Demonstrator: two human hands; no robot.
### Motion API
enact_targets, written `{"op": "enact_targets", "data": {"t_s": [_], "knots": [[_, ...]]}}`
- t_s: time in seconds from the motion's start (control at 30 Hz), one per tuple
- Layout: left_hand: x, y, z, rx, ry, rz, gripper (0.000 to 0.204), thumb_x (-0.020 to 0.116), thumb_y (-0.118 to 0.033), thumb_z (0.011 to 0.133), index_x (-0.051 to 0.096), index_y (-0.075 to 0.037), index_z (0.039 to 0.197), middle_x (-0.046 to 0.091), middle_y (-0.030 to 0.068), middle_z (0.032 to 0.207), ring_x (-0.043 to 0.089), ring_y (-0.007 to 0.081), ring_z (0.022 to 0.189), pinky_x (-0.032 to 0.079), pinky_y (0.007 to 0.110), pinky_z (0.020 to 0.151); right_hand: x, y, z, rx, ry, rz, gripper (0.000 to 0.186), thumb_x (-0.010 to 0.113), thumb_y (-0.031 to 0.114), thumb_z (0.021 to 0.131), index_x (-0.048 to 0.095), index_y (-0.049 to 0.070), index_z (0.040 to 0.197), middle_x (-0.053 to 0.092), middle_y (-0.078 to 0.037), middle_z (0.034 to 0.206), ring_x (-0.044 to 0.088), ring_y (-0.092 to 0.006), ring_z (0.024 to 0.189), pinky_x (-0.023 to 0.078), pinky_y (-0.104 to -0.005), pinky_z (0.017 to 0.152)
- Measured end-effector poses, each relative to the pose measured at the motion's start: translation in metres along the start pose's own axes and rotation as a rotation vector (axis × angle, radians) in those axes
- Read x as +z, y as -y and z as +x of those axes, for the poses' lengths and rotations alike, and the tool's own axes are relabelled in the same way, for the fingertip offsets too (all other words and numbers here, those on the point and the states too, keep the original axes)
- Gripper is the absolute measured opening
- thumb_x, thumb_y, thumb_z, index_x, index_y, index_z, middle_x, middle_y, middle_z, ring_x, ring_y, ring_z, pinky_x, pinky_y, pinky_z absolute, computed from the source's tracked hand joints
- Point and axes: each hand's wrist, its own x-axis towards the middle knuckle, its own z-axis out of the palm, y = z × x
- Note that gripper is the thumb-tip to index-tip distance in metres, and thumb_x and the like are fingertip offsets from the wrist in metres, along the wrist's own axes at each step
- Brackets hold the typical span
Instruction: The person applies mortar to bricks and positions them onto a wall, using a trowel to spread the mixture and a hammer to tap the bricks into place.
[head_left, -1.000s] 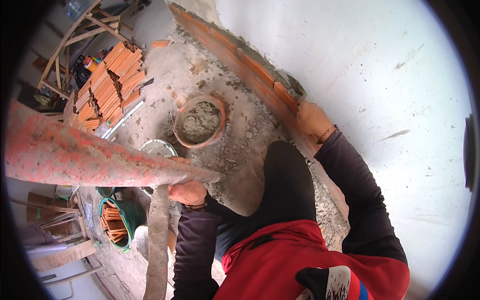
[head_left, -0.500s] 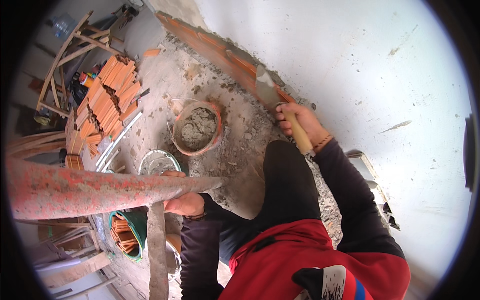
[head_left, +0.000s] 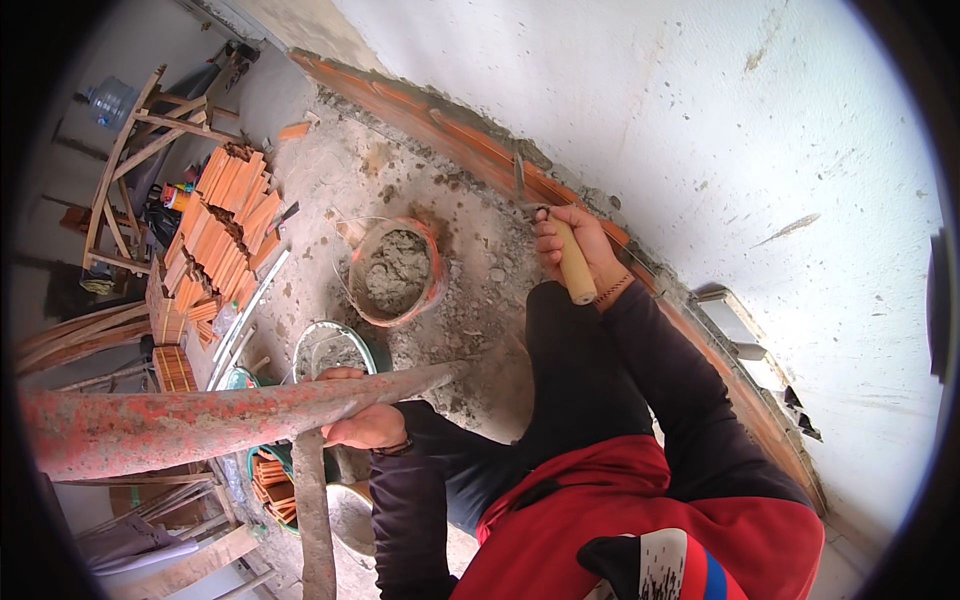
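The right hand (head_left: 578,248) is stretched far forward on a nearly straight arm in a dark sleeve, fingers curled shut in a fist with the knuckles turned upward. The left hand (head_left: 368,425) sits nearer and to the left, elbow sharply bent, fingers wrapped closed, palm facing down.

rusty, flaky red-painted metal pipe (head_left: 200,425) under the left hand (head_left: 365,425), smooth pale wooden handle (head_left: 575,265) in the right hand (head_left: 575,250), dull metal blade (head_left: 520,180), rough orange clay bricks (head_left: 225,225), gritty grey mortar in a crusty bucket (head_left: 395,275), matt chalky white wall (head_left: 700,130)
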Motion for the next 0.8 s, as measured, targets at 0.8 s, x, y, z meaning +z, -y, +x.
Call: {"op": "enact_targets", "data": {"t_s": [0.8], "knots": [[-0.004,0.008,0.002,0.017,0.031,-0.077,0.096,0.035,-0.08,0.088,0.032,0.002,0.137,0.052,0.0168,0.1,0.05,0.0217,0.084,0.043,0.033,0.071,-0.046,-0.008,-0.1,-0.019,0.096,0.173,0.017,0.05,0.022,0.098,0.052,0.005,0.097,0.049,0.0,0.069,0.048,-0.0106,0.053,0.043,-0.0252,0.046]]}}
